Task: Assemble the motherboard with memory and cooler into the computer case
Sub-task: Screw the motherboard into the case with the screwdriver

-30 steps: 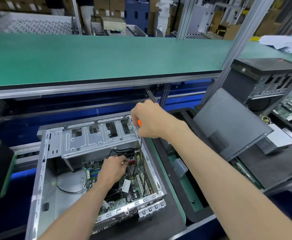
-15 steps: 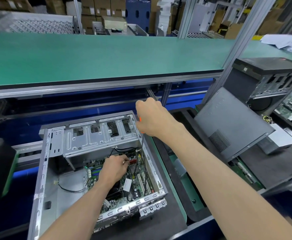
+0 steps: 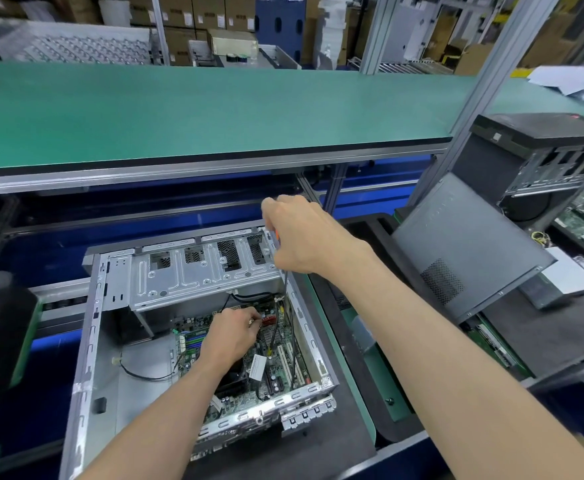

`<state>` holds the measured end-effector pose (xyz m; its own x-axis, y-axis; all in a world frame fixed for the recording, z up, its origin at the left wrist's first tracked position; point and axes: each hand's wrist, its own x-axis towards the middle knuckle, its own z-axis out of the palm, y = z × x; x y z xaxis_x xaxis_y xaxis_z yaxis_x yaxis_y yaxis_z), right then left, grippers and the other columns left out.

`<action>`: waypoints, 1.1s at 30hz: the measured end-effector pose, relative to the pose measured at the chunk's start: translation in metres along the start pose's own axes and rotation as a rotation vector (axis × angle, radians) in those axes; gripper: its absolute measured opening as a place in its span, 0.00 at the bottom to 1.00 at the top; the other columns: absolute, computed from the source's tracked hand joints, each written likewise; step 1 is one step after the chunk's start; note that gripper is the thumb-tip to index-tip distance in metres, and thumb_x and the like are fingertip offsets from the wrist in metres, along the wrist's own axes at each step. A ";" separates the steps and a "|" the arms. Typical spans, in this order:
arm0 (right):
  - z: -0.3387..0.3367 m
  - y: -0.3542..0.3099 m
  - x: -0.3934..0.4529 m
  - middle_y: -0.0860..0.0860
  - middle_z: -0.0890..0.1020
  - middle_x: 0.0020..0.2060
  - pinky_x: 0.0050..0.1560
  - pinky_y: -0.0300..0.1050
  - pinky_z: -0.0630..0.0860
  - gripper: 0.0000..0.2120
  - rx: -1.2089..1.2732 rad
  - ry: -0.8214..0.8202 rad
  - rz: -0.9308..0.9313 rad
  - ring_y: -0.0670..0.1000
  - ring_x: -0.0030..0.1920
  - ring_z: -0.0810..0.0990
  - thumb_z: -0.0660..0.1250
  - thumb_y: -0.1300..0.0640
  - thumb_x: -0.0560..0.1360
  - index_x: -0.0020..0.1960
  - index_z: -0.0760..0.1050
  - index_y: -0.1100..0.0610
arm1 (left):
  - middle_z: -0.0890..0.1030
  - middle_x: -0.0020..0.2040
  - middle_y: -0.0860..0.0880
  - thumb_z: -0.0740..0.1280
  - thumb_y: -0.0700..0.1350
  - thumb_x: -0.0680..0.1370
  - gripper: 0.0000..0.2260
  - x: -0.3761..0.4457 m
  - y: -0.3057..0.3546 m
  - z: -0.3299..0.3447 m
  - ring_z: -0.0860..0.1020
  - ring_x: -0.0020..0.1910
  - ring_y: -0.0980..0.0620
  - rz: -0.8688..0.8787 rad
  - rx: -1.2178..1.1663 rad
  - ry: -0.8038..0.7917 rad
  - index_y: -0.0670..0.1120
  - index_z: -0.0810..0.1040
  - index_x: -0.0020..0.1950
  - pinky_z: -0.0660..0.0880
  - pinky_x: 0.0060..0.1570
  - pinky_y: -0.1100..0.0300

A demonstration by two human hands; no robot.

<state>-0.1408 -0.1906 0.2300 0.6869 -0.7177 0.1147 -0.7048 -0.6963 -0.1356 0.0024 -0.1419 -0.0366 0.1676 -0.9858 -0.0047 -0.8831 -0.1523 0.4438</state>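
An open grey computer case lies on its side in front of me. The green motherboard sits inside it, partly hidden by my left forearm. My right hand is above the case's right wall and grips a screwdriver with an orange handle; its long thin shaft runs down to the board. My left hand is inside the case and pinches a small screw or the shaft's tip near a red connector. The dark cooler shows below my left wrist.
The case rests on a dark pallet on a conveyor. A detached grey side panel leans at the right, with another black case behind it. A green shelf runs above. A black cable lies on the case floor.
My right hand has risen slightly and shifted right with the screwdriver. My left hand stays at the same spot on the board.
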 end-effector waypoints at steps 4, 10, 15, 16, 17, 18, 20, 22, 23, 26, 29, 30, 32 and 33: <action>0.002 0.002 0.000 0.52 0.70 0.39 0.41 0.51 0.74 0.12 0.020 -0.008 0.044 0.56 0.42 0.73 0.68 0.64 0.71 0.49 0.67 0.57 | 0.84 0.34 0.52 0.67 0.53 0.79 0.08 0.000 -0.001 0.001 0.69 0.21 0.64 0.004 0.003 0.003 0.55 0.84 0.54 0.69 0.33 0.62; 0.001 0.005 -0.001 0.51 0.72 0.40 0.36 0.48 0.70 0.15 0.005 0.001 0.014 0.55 0.41 0.73 0.69 0.64 0.68 0.50 0.67 0.57 | 0.84 0.34 0.52 0.67 0.53 0.79 0.08 0.000 0.000 0.000 0.71 0.22 0.64 0.005 0.006 -0.001 0.55 0.84 0.54 0.69 0.32 0.63; 0.004 0.007 0.000 0.53 0.70 0.41 0.37 0.50 0.71 0.11 0.023 0.016 0.088 0.57 0.42 0.72 0.68 0.63 0.73 0.49 0.66 0.57 | 0.85 0.37 0.52 0.67 0.52 0.79 0.08 0.000 0.001 -0.001 0.73 0.22 0.62 -0.005 0.001 -0.012 0.55 0.84 0.55 0.70 0.31 0.63; 0.005 0.007 -0.002 0.51 0.67 0.38 0.36 0.50 0.69 0.11 -0.025 0.064 0.114 0.57 0.40 0.71 0.68 0.62 0.74 0.47 0.65 0.57 | 0.86 0.38 0.51 0.67 0.53 0.79 0.08 0.000 0.001 -0.001 0.73 0.23 0.63 -0.004 0.003 -0.013 0.55 0.84 0.55 0.71 0.33 0.63; 0.006 0.007 -0.002 0.50 0.65 0.36 0.36 0.50 0.67 0.12 -0.070 0.094 0.115 0.56 0.39 0.70 0.69 0.60 0.74 0.47 0.65 0.56 | 0.86 0.38 0.51 0.67 0.53 0.79 0.08 0.000 0.001 -0.001 0.73 0.23 0.63 -0.007 0.001 -0.012 0.55 0.84 0.55 0.71 0.33 0.63; 0.006 0.006 -0.003 0.50 0.65 0.36 0.36 0.50 0.67 0.13 -0.088 0.098 0.090 0.56 0.39 0.70 0.70 0.59 0.73 0.47 0.65 0.56 | 0.85 0.37 0.51 0.67 0.53 0.79 0.08 0.000 0.001 -0.001 0.72 0.22 0.63 -0.009 0.001 -0.014 0.55 0.84 0.55 0.71 0.33 0.63; 0.002 0.006 -0.003 0.51 0.71 0.40 0.38 0.50 0.71 0.13 -0.003 0.026 0.023 0.55 0.41 0.73 0.69 0.61 0.68 0.49 0.68 0.56 | 0.84 0.35 0.51 0.67 0.52 0.79 0.08 0.000 0.002 -0.002 0.72 0.22 0.62 -0.004 0.009 -0.017 0.54 0.84 0.55 0.70 0.32 0.62; -0.002 0.006 -0.001 0.52 0.75 0.45 0.43 0.49 0.75 0.15 0.094 -0.059 -0.002 0.55 0.45 0.74 0.68 0.64 0.67 0.52 0.70 0.56 | 0.84 0.34 0.52 0.67 0.52 0.79 0.08 0.000 0.001 -0.001 0.72 0.21 0.62 -0.008 0.006 -0.017 0.55 0.83 0.55 0.69 0.31 0.63; -0.001 0.005 0.000 0.53 0.74 0.45 0.44 0.50 0.75 0.14 0.097 -0.062 0.012 0.56 0.46 0.74 0.67 0.65 0.68 0.52 0.70 0.56 | 0.83 0.33 0.52 0.67 0.52 0.79 0.08 0.000 0.001 -0.001 0.72 0.21 0.62 -0.012 0.001 -0.021 0.55 0.83 0.55 0.69 0.30 0.63; 0.009 0.006 0.000 0.52 0.67 0.37 0.36 0.50 0.71 0.11 0.004 0.070 0.106 0.58 0.42 0.72 0.67 0.64 0.73 0.48 0.65 0.58 | 0.84 0.34 0.52 0.67 0.52 0.79 0.08 0.000 0.000 -0.001 0.73 0.21 0.61 -0.013 -0.001 -0.029 0.55 0.83 0.55 0.71 0.31 0.63; 0.011 0.008 0.000 0.50 0.66 0.36 0.33 0.46 0.66 0.14 -0.024 0.088 0.080 0.56 0.39 0.71 0.69 0.63 0.72 0.47 0.64 0.57 | 0.81 0.30 0.53 0.67 0.52 0.79 0.08 -0.001 0.001 -0.002 0.72 0.21 0.62 -0.018 -0.010 -0.029 0.55 0.83 0.55 0.71 0.31 0.62; 0.008 0.008 0.001 0.50 0.68 0.38 0.33 0.44 0.66 0.14 0.013 0.048 0.040 0.55 0.39 0.72 0.69 0.64 0.69 0.48 0.66 0.57 | 0.79 0.29 0.54 0.67 0.52 0.79 0.08 -0.001 0.002 -0.003 0.72 0.21 0.62 -0.013 -0.001 -0.031 0.55 0.83 0.55 0.70 0.31 0.62; 0.003 0.009 0.003 0.50 0.72 0.42 0.36 0.43 0.68 0.15 0.093 -0.046 -0.010 0.53 0.42 0.73 0.68 0.65 0.66 0.51 0.70 0.56 | 0.77 0.27 0.55 0.66 0.52 0.79 0.08 -0.001 0.003 -0.004 0.72 0.21 0.61 -0.010 0.002 -0.036 0.55 0.83 0.55 0.70 0.31 0.62; 0.003 0.008 0.004 0.50 0.73 0.43 0.38 0.44 0.70 0.15 0.109 -0.071 -0.003 0.53 0.44 0.73 0.67 0.65 0.67 0.51 0.71 0.55 | 0.78 0.27 0.55 0.66 0.52 0.80 0.08 -0.001 0.003 -0.004 0.72 0.21 0.61 -0.013 -0.004 -0.043 0.55 0.83 0.55 0.70 0.30 0.62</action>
<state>-0.1435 -0.1991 0.2265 0.7028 -0.7099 0.0459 -0.6817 -0.6905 -0.2416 0.0015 -0.1415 -0.0317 0.1599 -0.9859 -0.0485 -0.8793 -0.1646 0.4469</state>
